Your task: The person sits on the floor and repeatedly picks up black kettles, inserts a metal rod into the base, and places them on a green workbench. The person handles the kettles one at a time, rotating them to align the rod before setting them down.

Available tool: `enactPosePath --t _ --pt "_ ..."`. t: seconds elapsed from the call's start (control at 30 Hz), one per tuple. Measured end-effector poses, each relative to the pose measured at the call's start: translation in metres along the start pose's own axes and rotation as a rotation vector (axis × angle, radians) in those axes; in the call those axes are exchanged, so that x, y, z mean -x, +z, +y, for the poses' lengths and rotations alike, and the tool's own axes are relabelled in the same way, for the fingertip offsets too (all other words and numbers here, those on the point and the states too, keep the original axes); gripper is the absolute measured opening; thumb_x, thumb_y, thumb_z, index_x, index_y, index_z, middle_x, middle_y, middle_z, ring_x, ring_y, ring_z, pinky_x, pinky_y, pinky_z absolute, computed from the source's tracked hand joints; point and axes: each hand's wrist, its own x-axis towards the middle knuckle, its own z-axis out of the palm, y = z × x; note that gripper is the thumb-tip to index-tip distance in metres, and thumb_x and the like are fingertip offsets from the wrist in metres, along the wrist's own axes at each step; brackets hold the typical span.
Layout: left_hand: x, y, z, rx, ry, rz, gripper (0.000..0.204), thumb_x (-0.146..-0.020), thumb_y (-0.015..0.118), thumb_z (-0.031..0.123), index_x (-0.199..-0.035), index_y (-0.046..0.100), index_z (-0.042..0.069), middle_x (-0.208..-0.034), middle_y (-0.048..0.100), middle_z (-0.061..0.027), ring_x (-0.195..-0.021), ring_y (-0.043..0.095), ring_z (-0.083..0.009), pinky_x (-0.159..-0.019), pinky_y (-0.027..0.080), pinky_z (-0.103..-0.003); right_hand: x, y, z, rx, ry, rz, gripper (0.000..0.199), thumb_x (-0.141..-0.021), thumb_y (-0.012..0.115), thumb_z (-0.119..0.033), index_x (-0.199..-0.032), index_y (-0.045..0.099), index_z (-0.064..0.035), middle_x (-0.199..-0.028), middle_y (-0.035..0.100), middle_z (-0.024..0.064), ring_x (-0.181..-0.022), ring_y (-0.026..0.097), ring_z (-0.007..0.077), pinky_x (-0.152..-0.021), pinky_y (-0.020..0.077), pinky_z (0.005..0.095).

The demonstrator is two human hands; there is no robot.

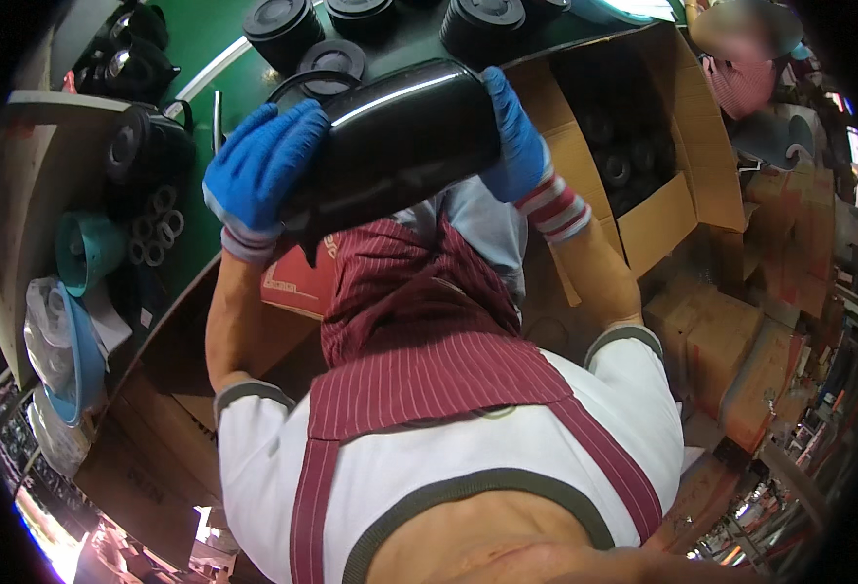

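Striped apron below; gloved hands grip black cylinder.

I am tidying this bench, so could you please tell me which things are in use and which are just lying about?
In use: black cylinder, held between left hand and right hand.

Lying about: black lids, teal bowl, open cardboard box.

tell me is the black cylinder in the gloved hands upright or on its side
On its side. The black cylinder lies roughly level, the left hand at one end and the right hand at the other.
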Motion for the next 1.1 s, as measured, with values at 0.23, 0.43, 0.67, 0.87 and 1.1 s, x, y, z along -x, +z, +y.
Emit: enactPosePath --t 0.23,0.43,0.67,0.87,1.1 --pt "0.159 0.097 -0.005 1.818 -0.849 0.115 0.06 -0.098 0.07 0.025 -0.149 0.046 0.002 -0.147 0.053 -0.0157 -0.129 0.058 -0.0296 -0.104 0.054 -0.043 -0.037 -0.006 -0.055 0.227 -0.311 -0.106 0.081 -0.104 0.05 -0.052 -0.162 0.024 -0.0018 -0.169 0.019 0.022 -0.157 0.02 0.0331 -0.126 0.0154 0.0412" --pt "0.015 0.018 0.006 0.398 -0.341 0.161 0.037 -0.084 0.077 0.022 -0.116 0.075 0.003 -0.113 0.075 -0.0158 -0.099 0.075 -0.0307 -0.092 0.058 -0.038 -0.021 0.002 -0.023 -0.18 0.043 0.011 0.08 -0.097 0.064 -0.037 -0.16 0.029 -0.0021 -0.16 0.036 0.0187 -0.148 0.036 0.0324 -0.123 0.0283 0.0412" --pt "0.085 0.059 -0.007 1.117 -0.873 0.217 0.036 -0.088 0.072 0.017 -0.12 0.073 0.0 -0.113 0.076 -0.0153 -0.101 0.075 -0.0305 -0.093 0.058 -0.039 -0.018 0.017 -0.038 -0.459 0.137 0.154 0.082 -0.094 0.072 -0.022 -0.16 0.027 -0.0013 -0.163 0.034 0.0195 -0.15 0.035 0.034 -0.124 0.0266 0.0439" --pt "0.13 0.086 0.007 1.422 -1.001 0.165 0.038 -0.087 0.072 0.019 -0.121 0.073 0.002 -0.112 0.076 -0.0138 -0.099 0.075 -0.0299 -0.093 0.058 -0.039 -0.035 0.008 -0.054 -0.121 -0.199 -0.059 0.081 -0.096 0.071 -0.026 -0.16 0.027 -0.0026 -0.164 0.031 0.0196 -0.15 0.034 0.0326 -0.124 0.0261 0.0425" --pt "-0.012 -0.006 -0.002 0.163 -0.012 -0.06 0.039 -0.085 0.07 0.015 -0.122 0.072 0.004 -0.113 0.076 -0.013 -0.099 0.075 -0.0303 -0.094 0.058 -0.04 0.016 0.027 -0.009 -0.473 0.228 0.061 0.071 -0.097 0.063 -0.036 -0.157 0.037 -0.008 -0.158 0.041 0.0125 -0.145 0.041 0.029 -0.122 0.0301 0.0449"
